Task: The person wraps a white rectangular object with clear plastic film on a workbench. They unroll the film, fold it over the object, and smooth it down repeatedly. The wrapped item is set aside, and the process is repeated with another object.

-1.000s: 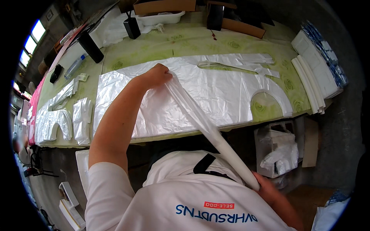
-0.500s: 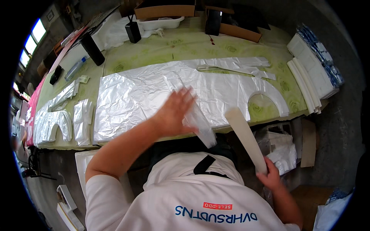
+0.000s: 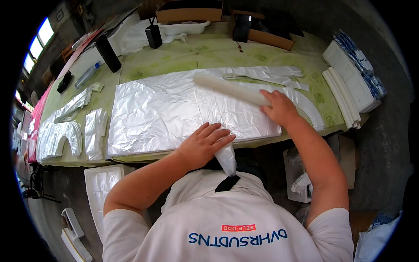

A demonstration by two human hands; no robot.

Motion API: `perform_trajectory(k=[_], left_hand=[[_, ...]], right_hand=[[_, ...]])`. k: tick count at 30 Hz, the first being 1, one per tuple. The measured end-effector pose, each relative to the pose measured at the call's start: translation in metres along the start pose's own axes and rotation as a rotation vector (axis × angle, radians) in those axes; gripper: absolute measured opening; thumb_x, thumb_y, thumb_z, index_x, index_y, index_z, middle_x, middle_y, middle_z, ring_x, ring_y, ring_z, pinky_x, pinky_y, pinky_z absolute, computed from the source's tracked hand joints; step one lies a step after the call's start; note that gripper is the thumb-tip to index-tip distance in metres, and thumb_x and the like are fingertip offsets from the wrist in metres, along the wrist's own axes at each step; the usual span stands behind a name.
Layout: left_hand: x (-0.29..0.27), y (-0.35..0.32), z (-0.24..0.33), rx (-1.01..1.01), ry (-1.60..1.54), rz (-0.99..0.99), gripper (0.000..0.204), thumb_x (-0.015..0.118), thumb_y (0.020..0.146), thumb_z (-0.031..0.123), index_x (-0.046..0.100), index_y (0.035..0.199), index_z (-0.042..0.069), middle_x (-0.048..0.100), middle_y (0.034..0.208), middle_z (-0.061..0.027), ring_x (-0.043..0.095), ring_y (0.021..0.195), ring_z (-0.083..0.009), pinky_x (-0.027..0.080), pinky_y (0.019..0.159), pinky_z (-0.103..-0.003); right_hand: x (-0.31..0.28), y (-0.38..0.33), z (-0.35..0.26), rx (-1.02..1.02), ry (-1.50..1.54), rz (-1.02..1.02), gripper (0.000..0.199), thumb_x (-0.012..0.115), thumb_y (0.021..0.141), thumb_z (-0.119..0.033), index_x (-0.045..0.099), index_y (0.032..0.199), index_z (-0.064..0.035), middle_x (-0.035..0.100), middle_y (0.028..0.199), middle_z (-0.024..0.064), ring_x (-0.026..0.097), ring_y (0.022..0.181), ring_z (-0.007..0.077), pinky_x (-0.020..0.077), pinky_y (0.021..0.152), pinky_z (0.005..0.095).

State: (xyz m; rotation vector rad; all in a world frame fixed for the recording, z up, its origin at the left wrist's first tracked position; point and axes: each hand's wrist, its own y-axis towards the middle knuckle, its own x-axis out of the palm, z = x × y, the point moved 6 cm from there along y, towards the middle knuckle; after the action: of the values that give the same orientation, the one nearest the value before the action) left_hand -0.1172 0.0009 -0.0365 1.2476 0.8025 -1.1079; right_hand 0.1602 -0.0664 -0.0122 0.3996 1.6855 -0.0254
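Across the table lies a thin, shiny white plastic sheet, rectangular at left, with cut-out straps and a curved loop at right. My left hand rests open on its near edge, fingers stretched. Below that hand a narrow tail of plastic film hangs toward my body. My right hand grips one end of a long, flat cream strip, held over the sheet and smeared by motion. Whether the strip touches the sheet I cannot tell.
Folded plastic pieces lie at the left. A bottle and a black cylinder stand behind them. Cream rolls and a white box of blue packets are at right. Cardboard boxes line the back.
My right hand has swung the cream strip up from beside my body to over the sheet. My left hand has come down nearer the table edge and lies on the film.
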Motion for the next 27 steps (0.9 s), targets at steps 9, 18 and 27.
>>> perform_trajectory(k=[9,18,27], left_hand=[[-0.009,0.002,0.005,-0.141,-0.211,-0.064,0.059,0.066,0.086,0.016,0.059,0.142,0.032,0.033,0.161,-0.0175,0.033,0.146,-0.0439,0.024,0.121,-0.057],[-0.01,-0.023,-0.028,-0.174,-0.859,0.337,0.052,0.059,0.097,0.027,0.053,0.148,0.018,0.014,0.166,-0.0256,0.028,0.149,-0.0444,0.026,0.12,-0.052],[-0.017,-0.025,-0.043,-0.609,-0.392,0.265,0.089,0.074,0.084,0.01,0.023,0.157,-0.003,0.07,0.099,-0.011,0.065,0.098,-0.0305,0.047,0.097,-0.04]], right_hand=[[0.0,-0.05,-0.093,-0.472,0.228,0.219,0.057,0.079,0.072,-0.022,0.066,0.127,-0.013,0.057,0.131,0.0125,0.05,0.124,0.0378,0.0371,0.11,0.0517],[0.023,-0.027,-0.16,-0.503,0.676,0.089,0.021,0.074,0.075,-0.009,0.071,0.096,-0.0095,0.072,0.093,0.0066,0.064,0.093,0.0322,0.0471,0.087,0.044],[0.053,0.006,-0.141,0.218,0.856,-0.307,0.034,0.072,0.086,-0.029,0.07,0.099,0.0025,0.072,0.092,0.0209,0.069,0.087,0.033,0.053,0.079,0.0417]])
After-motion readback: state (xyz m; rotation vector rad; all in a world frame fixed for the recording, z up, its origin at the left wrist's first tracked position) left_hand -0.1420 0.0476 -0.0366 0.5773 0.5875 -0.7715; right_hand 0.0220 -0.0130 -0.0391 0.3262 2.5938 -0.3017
